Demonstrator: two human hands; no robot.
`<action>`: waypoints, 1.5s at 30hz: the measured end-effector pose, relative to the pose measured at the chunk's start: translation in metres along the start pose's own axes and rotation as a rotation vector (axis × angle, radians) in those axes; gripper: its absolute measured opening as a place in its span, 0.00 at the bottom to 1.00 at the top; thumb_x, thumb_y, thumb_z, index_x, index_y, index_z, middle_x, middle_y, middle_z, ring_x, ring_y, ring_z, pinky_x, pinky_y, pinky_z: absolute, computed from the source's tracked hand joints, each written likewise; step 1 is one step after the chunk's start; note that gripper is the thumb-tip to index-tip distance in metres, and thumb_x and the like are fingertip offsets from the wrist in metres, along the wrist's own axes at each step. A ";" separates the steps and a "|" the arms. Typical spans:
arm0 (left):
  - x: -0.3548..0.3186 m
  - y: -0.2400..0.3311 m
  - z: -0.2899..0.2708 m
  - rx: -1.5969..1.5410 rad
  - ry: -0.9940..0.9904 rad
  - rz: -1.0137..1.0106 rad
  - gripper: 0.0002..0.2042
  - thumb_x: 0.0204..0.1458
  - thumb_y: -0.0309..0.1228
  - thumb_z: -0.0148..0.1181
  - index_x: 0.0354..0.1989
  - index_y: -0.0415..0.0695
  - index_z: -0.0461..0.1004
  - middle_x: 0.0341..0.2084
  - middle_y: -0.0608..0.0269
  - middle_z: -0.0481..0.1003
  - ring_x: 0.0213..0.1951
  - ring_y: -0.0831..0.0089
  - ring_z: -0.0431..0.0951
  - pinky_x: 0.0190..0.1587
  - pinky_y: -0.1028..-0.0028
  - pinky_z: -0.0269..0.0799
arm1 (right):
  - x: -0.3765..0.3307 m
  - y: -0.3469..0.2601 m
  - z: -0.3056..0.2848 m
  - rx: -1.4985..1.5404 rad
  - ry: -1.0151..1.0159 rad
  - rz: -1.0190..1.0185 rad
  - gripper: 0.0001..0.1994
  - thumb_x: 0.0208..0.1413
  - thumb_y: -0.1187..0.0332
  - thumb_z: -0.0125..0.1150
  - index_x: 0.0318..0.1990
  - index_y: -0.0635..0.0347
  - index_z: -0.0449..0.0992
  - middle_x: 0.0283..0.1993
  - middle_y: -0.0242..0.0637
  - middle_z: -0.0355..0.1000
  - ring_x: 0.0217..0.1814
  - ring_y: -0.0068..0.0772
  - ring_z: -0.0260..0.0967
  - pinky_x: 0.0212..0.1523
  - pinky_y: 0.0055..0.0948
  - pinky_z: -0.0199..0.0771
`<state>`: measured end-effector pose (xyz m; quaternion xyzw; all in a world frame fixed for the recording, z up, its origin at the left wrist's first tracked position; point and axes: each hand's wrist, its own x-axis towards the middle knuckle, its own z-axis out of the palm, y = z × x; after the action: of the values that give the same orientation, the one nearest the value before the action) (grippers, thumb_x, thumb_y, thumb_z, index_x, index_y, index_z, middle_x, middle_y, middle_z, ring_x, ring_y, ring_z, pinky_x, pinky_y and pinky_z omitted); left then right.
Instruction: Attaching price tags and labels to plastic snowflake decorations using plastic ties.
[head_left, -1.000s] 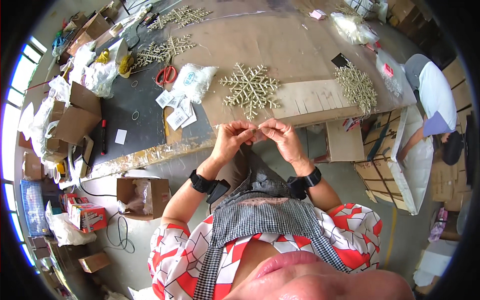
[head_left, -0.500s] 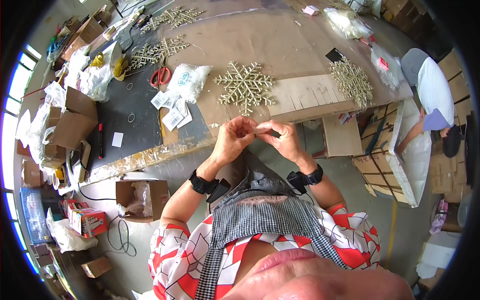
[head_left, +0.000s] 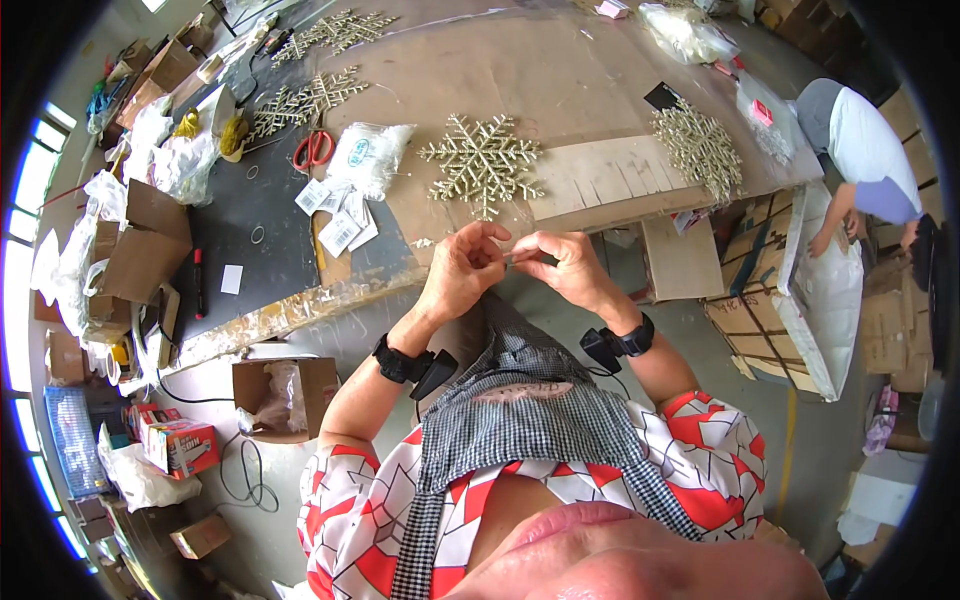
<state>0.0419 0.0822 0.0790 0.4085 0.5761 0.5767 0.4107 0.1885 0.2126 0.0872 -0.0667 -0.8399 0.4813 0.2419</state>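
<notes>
The long worktable (head_left: pixel 600 90) is spread with glittery gold ornaments, and the nearest snowflake (head_left: pixel 482 163) is seen lying flat just beyond the raised hands, well short of being touched. Between them a small thin piece (head_left: pixel 518 257) is held roughly level, its long axis running hand to hand. It is pinched narrowly by the left hand (head_left: pixel 462 268) and right hand (head_left: pixel 570 268), both equally near.

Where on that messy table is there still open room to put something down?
The brown cardboard sheet is bare beyond the middle snowflake. The dark mat has room between the scissors and red marker. The left end is crowded with boxes and bags.
</notes>
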 end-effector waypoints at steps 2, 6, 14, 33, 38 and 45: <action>0.000 0.001 0.001 -0.014 0.018 -0.004 0.15 0.44 0.17 0.54 0.43 0.38 0.69 0.23 0.71 0.71 0.25 0.88 0.68 0.28 0.85 0.64 | 0.000 -0.002 -0.001 0.001 -0.014 -0.024 0.10 0.45 0.80 0.65 0.36 0.62 0.74 0.31 0.37 0.77 0.35 0.25 0.76 0.36 0.22 0.75; 0.000 -0.003 0.002 -0.033 0.034 0.004 0.15 0.44 0.17 0.54 0.42 0.38 0.70 0.23 0.72 0.70 0.25 0.88 0.68 0.28 0.85 0.64 | -0.002 -0.003 -0.002 -0.035 -0.005 -0.039 0.10 0.44 0.80 0.65 0.36 0.62 0.74 0.31 0.38 0.77 0.35 0.25 0.76 0.36 0.22 0.75; -0.001 0.001 0.009 0.098 0.039 0.037 0.16 0.42 0.16 0.55 0.42 0.39 0.70 0.22 0.73 0.70 0.24 0.89 0.68 0.27 0.84 0.65 | 0.000 -0.004 0.000 -0.002 -0.019 -0.040 0.09 0.45 0.80 0.64 0.35 0.62 0.73 0.29 0.38 0.76 0.33 0.28 0.76 0.34 0.24 0.75; -0.006 -0.003 0.003 -0.101 0.048 0.028 0.19 0.46 0.16 0.52 0.49 0.37 0.67 0.24 0.70 0.71 0.27 0.87 0.69 0.30 0.86 0.65 | 0.003 -0.003 0.000 -0.098 -0.064 -0.127 0.05 0.46 0.77 0.63 0.32 0.62 0.77 0.29 0.36 0.73 0.30 0.34 0.73 0.31 0.26 0.73; -0.009 -0.003 0.005 -0.149 0.072 0.067 0.19 0.46 0.15 0.53 0.50 0.38 0.66 0.24 0.71 0.71 0.27 0.87 0.69 0.30 0.86 0.65 | 0.000 -0.002 0.006 -0.115 -0.013 -0.159 0.05 0.46 0.77 0.63 0.33 0.63 0.77 0.30 0.37 0.74 0.31 0.34 0.74 0.31 0.27 0.74; -0.015 -0.021 0.001 -0.235 -0.063 -0.029 0.21 0.47 0.16 0.56 0.52 0.38 0.66 0.29 0.69 0.72 0.29 0.85 0.71 0.33 0.83 0.68 | -0.010 0.001 0.011 -0.169 -0.079 -0.118 0.05 0.48 0.77 0.61 0.33 0.64 0.75 0.29 0.38 0.72 0.29 0.35 0.71 0.30 0.30 0.70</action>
<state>0.0476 0.0677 0.0578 0.3673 0.4969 0.6212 0.4820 0.1922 0.2014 0.0783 -0.0182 -0.8888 0.3959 0.2302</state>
